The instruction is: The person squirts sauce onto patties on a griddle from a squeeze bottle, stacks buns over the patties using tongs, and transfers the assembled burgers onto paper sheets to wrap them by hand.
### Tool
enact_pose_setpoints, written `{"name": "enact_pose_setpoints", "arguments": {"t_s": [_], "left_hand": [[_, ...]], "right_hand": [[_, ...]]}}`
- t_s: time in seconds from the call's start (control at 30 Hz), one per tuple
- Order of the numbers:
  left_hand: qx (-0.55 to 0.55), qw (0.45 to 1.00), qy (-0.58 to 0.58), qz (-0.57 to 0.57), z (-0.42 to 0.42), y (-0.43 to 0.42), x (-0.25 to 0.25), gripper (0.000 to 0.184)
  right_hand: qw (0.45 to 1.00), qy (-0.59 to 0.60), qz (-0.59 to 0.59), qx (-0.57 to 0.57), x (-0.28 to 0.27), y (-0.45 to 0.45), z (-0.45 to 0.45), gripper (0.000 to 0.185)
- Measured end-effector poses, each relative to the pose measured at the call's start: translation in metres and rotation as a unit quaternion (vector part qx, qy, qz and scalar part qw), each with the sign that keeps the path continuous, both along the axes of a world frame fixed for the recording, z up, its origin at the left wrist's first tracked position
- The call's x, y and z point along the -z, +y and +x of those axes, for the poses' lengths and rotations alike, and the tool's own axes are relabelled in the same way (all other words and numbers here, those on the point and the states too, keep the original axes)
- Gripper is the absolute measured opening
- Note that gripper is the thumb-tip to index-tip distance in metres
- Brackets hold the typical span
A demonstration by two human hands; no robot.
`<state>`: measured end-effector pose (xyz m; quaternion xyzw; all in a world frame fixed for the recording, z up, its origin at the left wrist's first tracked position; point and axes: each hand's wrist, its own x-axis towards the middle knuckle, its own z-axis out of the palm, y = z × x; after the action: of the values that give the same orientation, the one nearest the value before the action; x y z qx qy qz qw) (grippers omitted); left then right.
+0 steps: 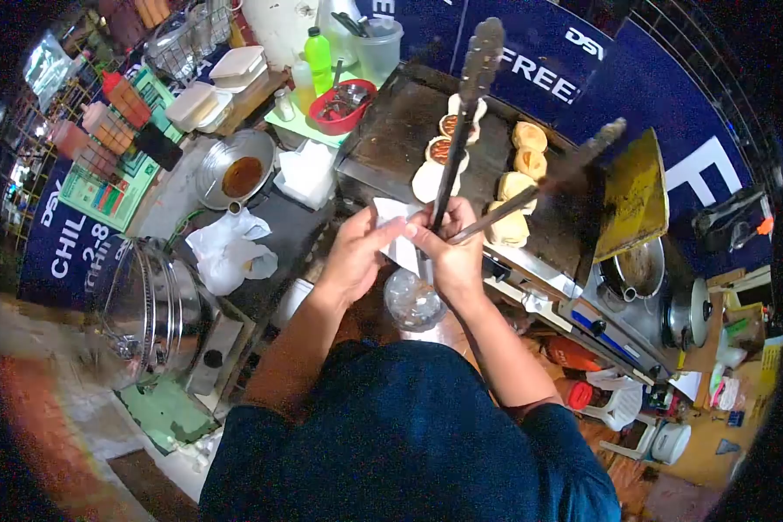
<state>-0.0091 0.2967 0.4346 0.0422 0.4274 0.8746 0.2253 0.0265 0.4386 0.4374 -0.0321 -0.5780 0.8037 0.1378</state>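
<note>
Between my hands, in front of my chest, is a piece of white paper point(391, 209), perhaps a small bag or wrapper. My left hand point(353, 257) is closed on its left side, thumb across the front. My right hand point(458, 261) grips a pair of long dark metal tongs point(467, 113), their arms spread wide over the griddle point(383, 139); its thumb and fingers also meet the paper. Beyond the hands lie patties with red sauce point(439, 151) on open buns, with a pale bun half point(436, 181) nearest. More toasted buns point(518, 185) line up to the right.
Left of the griddle are a stack of white paper point(306, 174), a crumpled white plastic bag point(228, 252) and a pan of brown liquid point(242, 174). A red bowl point(343, 104) holds utensils. A yellow greasy board point(632, 196) and a pot point(639, 265) stand at right.
</note>
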Motion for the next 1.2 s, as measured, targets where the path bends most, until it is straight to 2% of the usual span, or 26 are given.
{"name": "enact_pose_setpoints", "arguments": {"t_s": [0.07,0.1,0.13,0.17,0.2,0.23,0.27,0.3,0.33,0.37,0.4,0.43,0.5,0.53,0.6,0.63,0.7,0.73,0.77,0.87,0.93,0.97,1.03,1.07,1.1,1.2], "left_hand": [[0.012,0.999,0.025,-0.025,-0.002,-0.002,0.017,0.023],[-0.035,0.990,0.082,-0.106,-0.002,-0.005,0.026,0.020],[-0.051,0.948,0.111,-0.293,-0.005,-0.020,0.039,0.017],[-0.068,0.877,0.143,-0.454,-0.005,-0.028,0.036,0.016],[-0.153,0.803,0.240,-0.523,-0.026,-0.055,0.105,0.014],[-0.217,0.728,0.319,-0.567,-0.017,-0.056,0.083,0.012],[-0.194,0.865,0.233,-0.399,-0.015,-0.064,0.089,0.012],[-0.185,0.867,0.237,-0.398,-0.014,-0.068,0.096,0.012],[-0.188,0.927,0.108,-0.306,-0.011,-0.069,0.088,0.014],[-0.187,0.960,-0.026,-0.207,-0.009,-0.068,0.075,0.017],[-0.162,0.972,-0.064,-0.157,-0.008,-0.070,0.059,0.024],[-0.159,0.972,-0.064,-0.159,-0.008,-0.071,0.062,0.024],[-0.135,0.987,-0.010,-0.092,-0.008,-0.073,0.067,0.021],[-0.137,0.986,-0.008,-0.092,-0.007,-0.075,0.065,0.021],[-0.233,0.919,0.053,-0.312,-0.002,-0.083,0.060,0.020],[-0.235,0.918,0.054,-0.314,-0.001,-0.092,0.057,0.020],[-0.316,0.837,0.161,-0.417,-0.004,-0.115,0.049,0.020],[-0.326,0.778,0.166,-0.511,-0.003,-0.121,0.040,0.020],[-0.326,0.778,0.162,-0.512,-0.001,-0.124,0.039,0.020],[-0.328,0.789,0.118,-0.505,0.003,-0.127,0.036,0.019],[-0.286,0.739,0.133,-0.596,0.008,-0.117,0.032,0.018],[-0.286,0.739,0.133,-0.595,0.009,-0.118,0.038,0.018],[-0.295,0.765,0.114,-0.562,0.010,-0.120,0.059,0.017],[-0.296,0.768,0.116,-0.556,0.008,-0.121,0.066,0.016],[-0.294,0.769,0.117,-0.555,0.007,-0.123,0.072,0.016],[-0.275,0.804,0.163,-0.502,0.003,-0.128,0.088,0.016]], "right_hand": [[0.999,0.007,0.021,0.023,0.004,0.006,0.001,0.032],[0.999,0.000,0.021,0.031,0.003,0.011,0.002,0.033],[0.999,0.001,0.009,0.047,0.002,0.016,0.004,0.035],[0.998,0.001,0.011,0.059,0.007,0.023,0.005,0.035],[0.997,-0.007,0.057,0.059,0.019,0.030,0.006,0.035],[0.993,-0.017,0.102,0.058,0.029,0.036,0.008,0.035],[0.990,-0.044,0.113,0.076,0.034,0.032,0.012,0.036],[0.988,-0.098,0.117,0.035,0.036,0.032,0.020,0.037],[0.992,-0.087,0.090,0.034,0.044,0.027,0.025,0.037],[0.995,-0.076,0.063,0.032,0.045,0.022,0.028,0.036],[0.983,-0.117,0.141,0.029,0.043,0.021,0.035,0.034],[0.974,-0.111,0.196,0.029,0.053,0.019,0.038,0.036],[0.960,-0.184,0.211,-0.022,0.071,0.019,0.043,0.041],[0.960,-0.182,0.211,-0.024,0.073,0.020,0.049,0.041],[0.959,-0.191,0.207,-0.012,0.076,0.031,0.063,0.051],[0.944,-0.256,0.201,-0.060,0.054,0.047,0.074,0.068],[0.945,-0.302,0.061,-0.110,0.076,0.078,0.098,0.077],[0.947,-0.291,0.037,-0.127,0.058,0.090,0.106,0.075],[0.936,-0.311,0.023,-0.164,0.048,0.104,0.114,0.077],[0.924,-0.347,0.053,-0.151,0.056,0.130,0.136,0.070],[0.931,-0.331,0.101,-0.114,0.055,0.134,0.140,0.062],[0.935,-0.317,0.128,-0.096,0.052,0.134,0.140,0.057],[0.889,-0.428,0.149,-0.067,0.044,0.136,0.135,0.051],[0.903,-0.408,0.119,-0.067,0.047,0.137,0.131,0.038],[0.903,-0.408,0.120,-0.064,0.052,0.138,0.124,0.038],[0.904,-0.428,0.002,-0.016,0.055,0.131,0.094,0.021]]}}
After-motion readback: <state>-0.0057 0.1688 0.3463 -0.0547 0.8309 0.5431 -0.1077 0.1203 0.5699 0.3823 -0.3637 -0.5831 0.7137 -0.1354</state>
